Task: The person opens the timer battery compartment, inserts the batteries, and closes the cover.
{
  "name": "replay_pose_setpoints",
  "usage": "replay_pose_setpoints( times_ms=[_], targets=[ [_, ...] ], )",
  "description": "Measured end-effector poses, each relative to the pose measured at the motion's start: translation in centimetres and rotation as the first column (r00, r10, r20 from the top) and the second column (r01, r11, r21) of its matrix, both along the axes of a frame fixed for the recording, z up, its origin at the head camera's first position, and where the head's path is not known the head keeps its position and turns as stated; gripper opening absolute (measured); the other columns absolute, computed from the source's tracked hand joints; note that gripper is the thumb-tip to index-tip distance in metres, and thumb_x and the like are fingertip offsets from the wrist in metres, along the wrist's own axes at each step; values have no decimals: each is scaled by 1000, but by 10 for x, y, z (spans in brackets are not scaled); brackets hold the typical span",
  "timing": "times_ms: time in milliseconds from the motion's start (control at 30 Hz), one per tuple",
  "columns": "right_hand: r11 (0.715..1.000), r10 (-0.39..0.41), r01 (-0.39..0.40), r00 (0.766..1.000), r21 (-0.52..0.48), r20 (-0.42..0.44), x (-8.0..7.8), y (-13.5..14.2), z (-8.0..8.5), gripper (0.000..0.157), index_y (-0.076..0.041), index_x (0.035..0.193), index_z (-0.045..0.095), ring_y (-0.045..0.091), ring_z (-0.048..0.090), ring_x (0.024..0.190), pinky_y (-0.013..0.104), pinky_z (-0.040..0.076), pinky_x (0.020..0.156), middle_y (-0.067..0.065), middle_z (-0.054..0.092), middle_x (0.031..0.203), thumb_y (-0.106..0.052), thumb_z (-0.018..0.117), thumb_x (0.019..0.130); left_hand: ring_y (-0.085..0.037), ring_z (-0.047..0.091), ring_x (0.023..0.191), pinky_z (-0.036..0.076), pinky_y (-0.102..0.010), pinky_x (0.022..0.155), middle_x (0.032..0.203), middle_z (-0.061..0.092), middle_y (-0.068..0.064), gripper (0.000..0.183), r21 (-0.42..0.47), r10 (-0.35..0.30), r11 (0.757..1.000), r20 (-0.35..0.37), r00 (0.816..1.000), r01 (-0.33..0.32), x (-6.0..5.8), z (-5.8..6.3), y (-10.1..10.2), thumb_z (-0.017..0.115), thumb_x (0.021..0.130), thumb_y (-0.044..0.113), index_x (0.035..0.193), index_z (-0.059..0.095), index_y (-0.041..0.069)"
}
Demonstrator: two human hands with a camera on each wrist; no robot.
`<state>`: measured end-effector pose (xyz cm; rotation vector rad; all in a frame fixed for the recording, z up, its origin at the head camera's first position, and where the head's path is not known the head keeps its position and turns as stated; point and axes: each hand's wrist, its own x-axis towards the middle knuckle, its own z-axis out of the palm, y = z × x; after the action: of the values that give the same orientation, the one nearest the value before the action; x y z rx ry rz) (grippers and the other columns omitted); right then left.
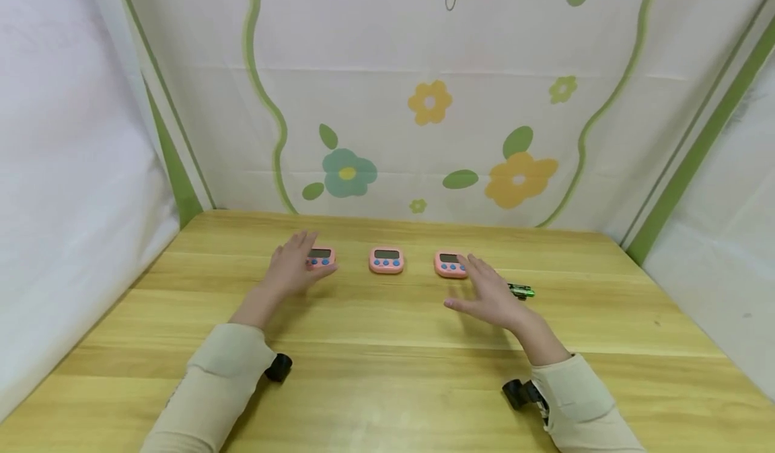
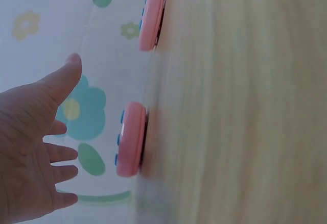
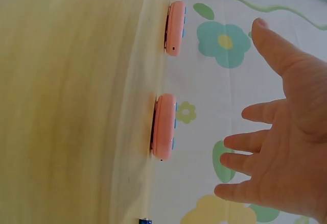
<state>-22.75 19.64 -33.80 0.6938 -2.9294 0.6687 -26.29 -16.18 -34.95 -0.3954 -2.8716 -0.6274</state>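
Note:
Three pink digital timers with dark screens and blue buttons lie in a row on the wooden table. My left hand [image 1: 290, 266] hovers over the left timer [image 1: 321, 256], fingers extended and thumb apart, partly covering it. The middle timer [image 1: 386, 260] lies between my hands. Above and just right of the right timer [image 1: 449, 264] is my right hand [image 1: 487, 296], its fingers spread and its palm holding nothing. Both wrist views show a gap between hand and timer: the left timer [image 2: 131, 139] and the right timer [image 3: 164, 126] rest on the tabletop.
Green-and-black batteries [image 1: 522, 291] lie on the table [image 1: 375, 372] just beyond my right hand, partly hidden by it. A white cloth [image 1: 375, 116] printed with flowers and leaves hangs at the table's back edge, with white side panels left and right.

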Motion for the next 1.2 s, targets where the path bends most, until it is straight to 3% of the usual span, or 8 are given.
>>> replay_pose_setpoints(
  times_ms=[233, 400, 533, 667, 767, 933, 1100, 1200],
  targets=[
    [990, 72, -62, 994, -124, 78, 1, -1, 0, 86, -4, 135, 25, 36, 23, 121, 52, 26, 93, 19, 26, 135, -47, 63, 72, -35, 33, 113, 28, -49, 93, 130, 33, -23, 81, 217, -53, 975, 42, 998, 43, -12, -9, -14, 66, 74, 36, 133, 25, -3],
    [986, 87, -69, 989, -151, 117, 1, -2, 0, 86, -6, 135, 26, 35, 28, 119, 51, 30, 91, 17, 32, 132, -48, 64, 71, -36, 26, 118, 24, -50, 95, 133, 27, -23, 83, 336, -57, 942, 124, 991, 12, -16, -17, -23, 66, 75, 34, 135, 20, -2],
    [980, 80, -54, 988, -191, 132, -1, -4, -5, 78, -8, 134, 32, 34, 33, 116, 51, 33, 88, 16, 38, 128, -42, 66, 72, -39, 24, 119, 23, -52, 95, 133, 25, -25, 84, 397, -67, 918, 138, 988, 7, -18, -26, -26, 67, 75, 32, 135, 19, -1],
    [960, 98, -48, 981, -277, 167, -3, -7, -13, 67, -8, 130, 38, 32, 36, 114, 49, 34, 89, 15, 42, 125, -32, 67, 75, -38, 31, 113, 29, -49, 92, 131, 26, -27, 83, 450, -88, 893, 144, 986, 14, -19, -37, -27, 68, 75, 26, 134, 19, -5],
    [927, 121, -34, 970, -375, 211, -3, -8, -19, 64, -4, 128, 39, 30, 38, 113, 46, 35, 89, 16, 43, 124, -28, 66, 76, -38, 32, 112, 30, -48, 92, 130, 27, -27, 82, 466, -81, 885, 137, 987, 7, -20, -42, -27, 68, 75, 23, 133, 20, -7],
    [847, 160, 14, 947, -532, 279, -4, -8, -28, 62, 3, 125, 39, 32, 42, 109, 42, 38, 88, 20, 45, 119, -26, 66, 77, -40, 29, 115, 26, -50, 94, 128, 30, -28, 83, 441, -56, 898, 95, 994, 8, -24, -45, -26, 70, 73, 24, 132, 22, -8],
    [788, 175, 69, 928, -612, 330, -4, -4, -36, 59, 4, 126, 37, 30, 45, 106, 39, 39, 88, 20, 48, 116, -22, 62, 80, -39, 29, 115, 27, -50, 93, 129, 31, -27, 83, 432, -49, 902, 111, 993, -4, -29, -47, -28, 70, 72, 25, 133, 23, -6],
    [735, 191, 110, 913, -669, 360, -5, -1, -41, 57, 5, 126, 37, 27, 47, 105, 34, 40, 87, 22, 48, 116, -20, 61, 81, -39, 29, 116, 27, -49, 93, 129, 30, -27, 83, 432, -57, 902, 127, 990, -4, -31, -48, -28, 69, 73, 27, 133, 23, -6]
  ],
)
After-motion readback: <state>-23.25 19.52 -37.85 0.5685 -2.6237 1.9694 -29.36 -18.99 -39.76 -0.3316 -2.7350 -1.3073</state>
